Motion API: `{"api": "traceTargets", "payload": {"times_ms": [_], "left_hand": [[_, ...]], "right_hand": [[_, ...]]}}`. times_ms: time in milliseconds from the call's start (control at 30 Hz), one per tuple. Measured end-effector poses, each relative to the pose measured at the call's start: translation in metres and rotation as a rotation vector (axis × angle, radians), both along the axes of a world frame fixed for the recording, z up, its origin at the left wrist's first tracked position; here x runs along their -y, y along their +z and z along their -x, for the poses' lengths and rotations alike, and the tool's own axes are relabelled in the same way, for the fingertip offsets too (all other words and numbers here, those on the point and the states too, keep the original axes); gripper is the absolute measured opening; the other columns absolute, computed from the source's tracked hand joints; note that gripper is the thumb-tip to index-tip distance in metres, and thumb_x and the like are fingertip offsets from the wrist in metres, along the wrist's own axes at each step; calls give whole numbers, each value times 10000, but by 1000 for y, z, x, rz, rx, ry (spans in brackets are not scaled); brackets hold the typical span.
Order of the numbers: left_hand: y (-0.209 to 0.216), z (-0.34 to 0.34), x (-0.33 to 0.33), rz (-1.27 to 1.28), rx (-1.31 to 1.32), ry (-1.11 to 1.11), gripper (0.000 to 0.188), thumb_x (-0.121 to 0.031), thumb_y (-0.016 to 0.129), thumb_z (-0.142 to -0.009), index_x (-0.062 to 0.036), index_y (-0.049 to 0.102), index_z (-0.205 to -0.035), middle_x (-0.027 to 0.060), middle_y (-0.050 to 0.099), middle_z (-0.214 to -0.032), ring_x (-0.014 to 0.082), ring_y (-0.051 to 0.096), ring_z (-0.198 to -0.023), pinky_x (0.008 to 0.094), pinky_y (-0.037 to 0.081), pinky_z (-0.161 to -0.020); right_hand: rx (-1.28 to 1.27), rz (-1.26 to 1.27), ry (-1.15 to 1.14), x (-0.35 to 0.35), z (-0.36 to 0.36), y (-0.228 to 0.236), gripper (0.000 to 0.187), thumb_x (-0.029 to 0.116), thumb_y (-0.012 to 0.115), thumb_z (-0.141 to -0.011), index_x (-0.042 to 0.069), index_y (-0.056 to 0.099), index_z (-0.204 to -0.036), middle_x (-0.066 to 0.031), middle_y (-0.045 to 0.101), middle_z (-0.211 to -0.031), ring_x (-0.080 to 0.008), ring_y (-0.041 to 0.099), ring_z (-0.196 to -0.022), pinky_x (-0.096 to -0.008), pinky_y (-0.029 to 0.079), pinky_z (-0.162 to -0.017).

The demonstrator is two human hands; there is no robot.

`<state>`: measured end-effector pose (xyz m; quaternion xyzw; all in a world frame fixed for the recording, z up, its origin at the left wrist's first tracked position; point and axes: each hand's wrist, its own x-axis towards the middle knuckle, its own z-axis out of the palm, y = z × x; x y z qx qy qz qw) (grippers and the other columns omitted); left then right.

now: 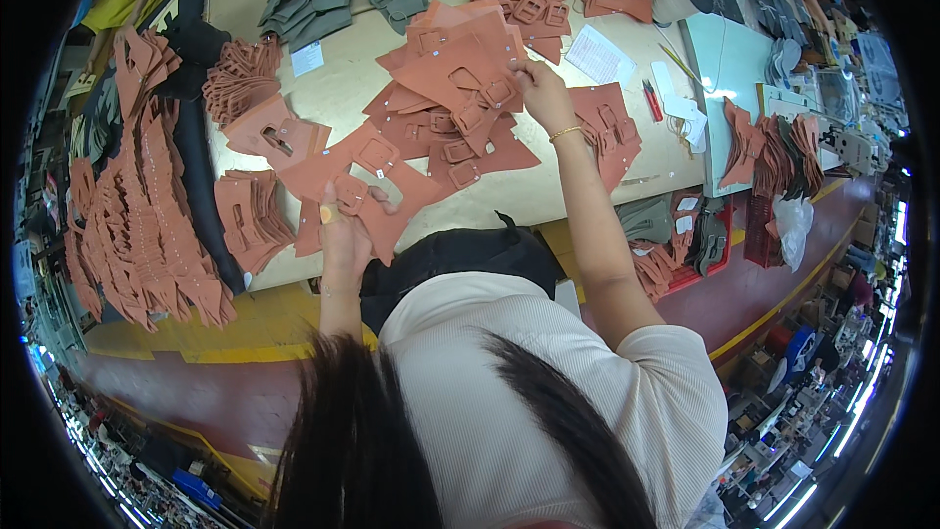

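At left fingers, coral piece, part-covered

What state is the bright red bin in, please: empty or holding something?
Holding something: the bright red bin has grey pieces and orange pieces inside. Whether full, I cannot tell.

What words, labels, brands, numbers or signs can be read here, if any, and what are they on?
None can be read.
White rectangular paper sheet: lines of print, too small to read.
Small pale rectangular paper slip: faint print, too small to read.
White paper tags at the table's right: any writing too blurred.
Salmon-coloured flat buckled pieces: tiny white marks, possibly stickers, too small to read.
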<state>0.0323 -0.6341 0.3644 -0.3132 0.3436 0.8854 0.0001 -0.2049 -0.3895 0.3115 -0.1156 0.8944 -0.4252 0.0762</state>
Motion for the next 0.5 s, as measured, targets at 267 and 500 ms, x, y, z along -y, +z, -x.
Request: {"api": "traceTargets", "payload": {"times_ms": [267,500], "left_hand": [[10,1,-4,-54,-1,4,547,-558,247,-983,-99,476,-1172,102,542,-806,271,568,-717,450,502,-732],[8,-3,4,-175,-131,36,653,-618,235,-956,-81,453,-1257,148,563,-863,293,565,-809,441,477,-786]], "right_hand": [[93,-3,72,3,4,-13,277,131,695,-771,34,676,-1029,-132,640,-1034,-283,646,-916,-363,508,-824],[114,-72,232,14,-8,13,274,168,727,-753,14,530,-866,-146,620,-874,-321,622,-814,-401,468,-684]]}}
